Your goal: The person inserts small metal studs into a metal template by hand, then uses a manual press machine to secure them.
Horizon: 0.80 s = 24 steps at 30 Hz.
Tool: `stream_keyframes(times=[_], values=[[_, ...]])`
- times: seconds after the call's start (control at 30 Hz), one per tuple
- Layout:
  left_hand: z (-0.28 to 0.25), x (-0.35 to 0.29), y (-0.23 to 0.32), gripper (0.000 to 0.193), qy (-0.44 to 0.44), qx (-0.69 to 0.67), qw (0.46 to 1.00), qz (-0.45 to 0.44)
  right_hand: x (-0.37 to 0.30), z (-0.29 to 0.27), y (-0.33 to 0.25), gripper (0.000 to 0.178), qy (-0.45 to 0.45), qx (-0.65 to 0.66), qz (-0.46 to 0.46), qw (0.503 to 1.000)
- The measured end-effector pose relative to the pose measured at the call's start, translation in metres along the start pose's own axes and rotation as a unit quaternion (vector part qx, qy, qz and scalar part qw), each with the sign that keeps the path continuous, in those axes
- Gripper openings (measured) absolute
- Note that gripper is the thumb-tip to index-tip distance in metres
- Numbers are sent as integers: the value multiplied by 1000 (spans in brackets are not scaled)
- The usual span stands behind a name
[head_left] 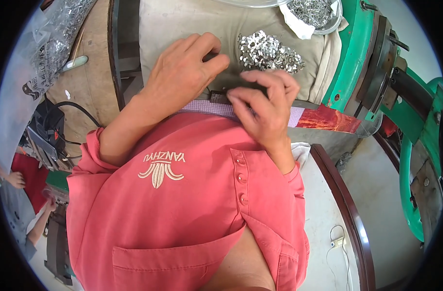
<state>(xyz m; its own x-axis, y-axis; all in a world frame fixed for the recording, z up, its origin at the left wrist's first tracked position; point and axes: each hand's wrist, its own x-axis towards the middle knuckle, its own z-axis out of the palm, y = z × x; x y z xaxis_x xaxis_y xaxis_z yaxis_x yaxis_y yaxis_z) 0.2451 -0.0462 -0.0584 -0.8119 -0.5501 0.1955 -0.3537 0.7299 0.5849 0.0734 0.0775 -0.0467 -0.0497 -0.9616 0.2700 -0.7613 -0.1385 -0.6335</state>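
My left hand [185,65] is over the cloth-covered work surface, its fingers curled and thumb bent toward the index finger. Anything between those fingertips is too small or hidden to make out. My right hand [267,99] is lower and to the right, thumb and index finger drawn together in a pinch beside a small dark metal block [218,97] at the near edge. What they hold, if anything, does not show. Just beyond my right hand lies a loose pile of small shiny metal pieces [270,52].
A lined bowl [336,24] of thin metal pins stands at the far right. Green machinery [350,63] borders the right side. On the left are a wooden board [90,92], a plastic bag of metal parts [56,43] and a black cable [78,104]. Another person's hand [16,180] shows far left.
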Motion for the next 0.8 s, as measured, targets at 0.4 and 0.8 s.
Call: stream_keyframes(times=[0.4, 0.8], values=[[-8, -17, 7, 20, 15, -23, 999, -24, -5, 0, 6, 22, -11, -42, 6, 999], [5, -44, 21, 23, 5, -75, 997, -1, 16, -6, 10, 15, -108, -55, -37, 992]])
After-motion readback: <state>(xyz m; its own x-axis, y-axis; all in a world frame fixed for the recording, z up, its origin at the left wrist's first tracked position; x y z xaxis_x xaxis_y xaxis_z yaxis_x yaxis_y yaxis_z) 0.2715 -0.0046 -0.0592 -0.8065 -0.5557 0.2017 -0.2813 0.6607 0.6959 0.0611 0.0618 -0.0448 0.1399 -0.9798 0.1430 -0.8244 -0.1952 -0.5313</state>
